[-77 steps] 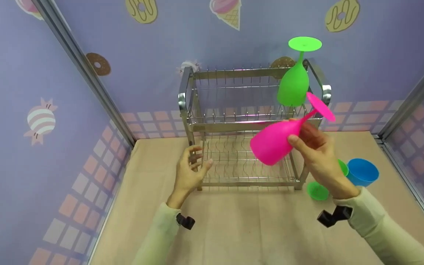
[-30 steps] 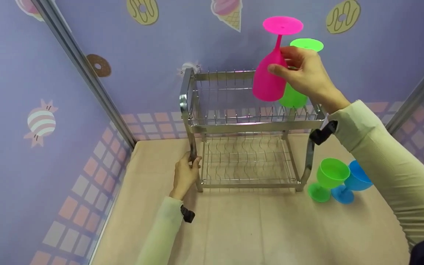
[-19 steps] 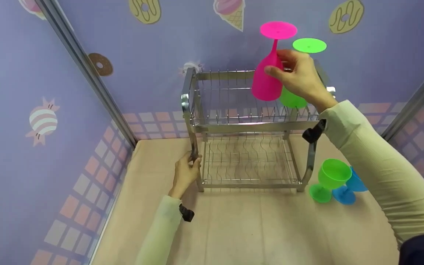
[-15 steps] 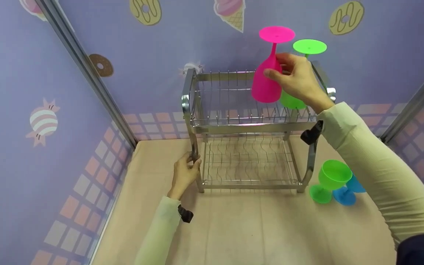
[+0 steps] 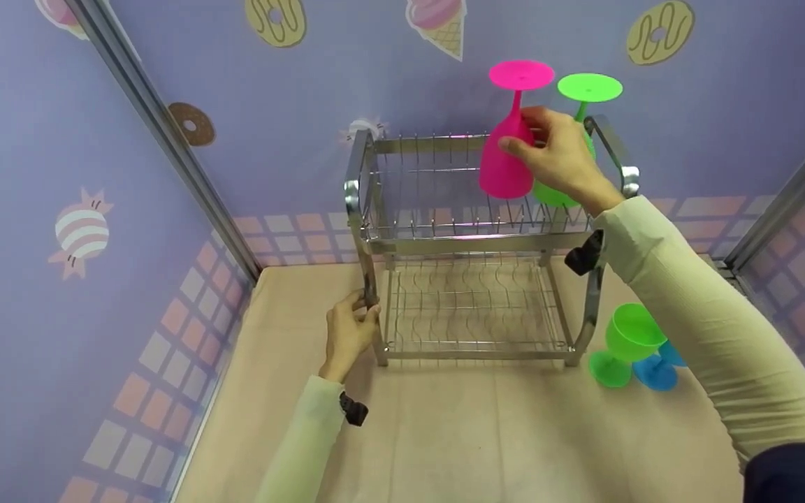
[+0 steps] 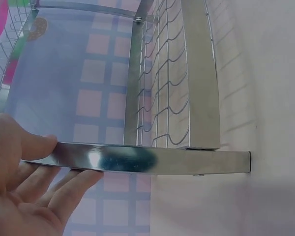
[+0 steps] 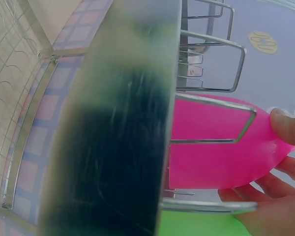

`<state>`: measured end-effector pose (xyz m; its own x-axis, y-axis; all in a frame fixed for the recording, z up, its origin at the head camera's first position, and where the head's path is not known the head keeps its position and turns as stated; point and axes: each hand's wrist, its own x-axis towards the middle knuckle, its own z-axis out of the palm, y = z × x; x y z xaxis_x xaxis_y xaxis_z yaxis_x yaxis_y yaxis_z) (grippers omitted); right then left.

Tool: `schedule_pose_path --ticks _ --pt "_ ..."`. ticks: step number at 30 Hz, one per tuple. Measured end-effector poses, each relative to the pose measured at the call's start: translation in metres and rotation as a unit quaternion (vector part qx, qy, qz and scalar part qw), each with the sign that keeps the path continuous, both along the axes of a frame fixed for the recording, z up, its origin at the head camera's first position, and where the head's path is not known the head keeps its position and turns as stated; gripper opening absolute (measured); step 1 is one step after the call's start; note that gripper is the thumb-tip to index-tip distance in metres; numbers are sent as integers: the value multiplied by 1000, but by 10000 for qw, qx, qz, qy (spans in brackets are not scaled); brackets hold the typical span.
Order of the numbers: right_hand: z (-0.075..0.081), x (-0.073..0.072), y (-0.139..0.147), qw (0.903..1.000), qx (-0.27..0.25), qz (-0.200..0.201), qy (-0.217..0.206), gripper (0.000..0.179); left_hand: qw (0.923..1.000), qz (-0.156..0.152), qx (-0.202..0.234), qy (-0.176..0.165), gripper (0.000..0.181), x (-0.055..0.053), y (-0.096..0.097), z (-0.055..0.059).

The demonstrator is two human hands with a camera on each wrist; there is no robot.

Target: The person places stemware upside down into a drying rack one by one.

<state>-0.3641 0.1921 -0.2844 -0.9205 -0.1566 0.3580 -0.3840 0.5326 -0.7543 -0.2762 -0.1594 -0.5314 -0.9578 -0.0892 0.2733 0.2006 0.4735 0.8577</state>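
Note:
My right hand (image 5: 557,155) grips a pink plastic goblet (image 5: 504,168) by its bowl near the stem. The goblet is upside down, foot up, at the upper tier of a metal dish rack (image 5: 458,243). Just right of it an inverted green goblet (image 5: 590,87) stands on the same tier, partly covered by the hand. In the right wrist view the pink bowl (image 7: 211,147) sits behind the rack's wire prongs; whether it rests on the wires I cannot tell. My left hand (image 5: 348,334) holds the rack's left front post (image 6: 113,157) between thumb and fingers.
On the table right of the rack, a green goblet (image 5: 633,334) stands upright. Beside it is a blue goblet (image 5: 654,372), mostly hidden by my right sleeve. The rack's lower wire tier (image 5: 472,307) holds nothing. Patterned walls rise behind and at both sides.
The pink goblet was tilted in front of the rack, then was raised, turned foot up and lowered a little at the upper tier. My left hand has moved onto the rack post.

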Motion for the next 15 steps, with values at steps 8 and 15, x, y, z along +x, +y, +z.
schedule_pose_path --ticks 8,15 --pt "-6 -3 -7 9997 241 -7 18 52 9998 -50 54 161 28 2 1 1" --pt "-11 -4 -12 9991 403 -120 79 47 9998 -25 0 181 28 2 3 1"
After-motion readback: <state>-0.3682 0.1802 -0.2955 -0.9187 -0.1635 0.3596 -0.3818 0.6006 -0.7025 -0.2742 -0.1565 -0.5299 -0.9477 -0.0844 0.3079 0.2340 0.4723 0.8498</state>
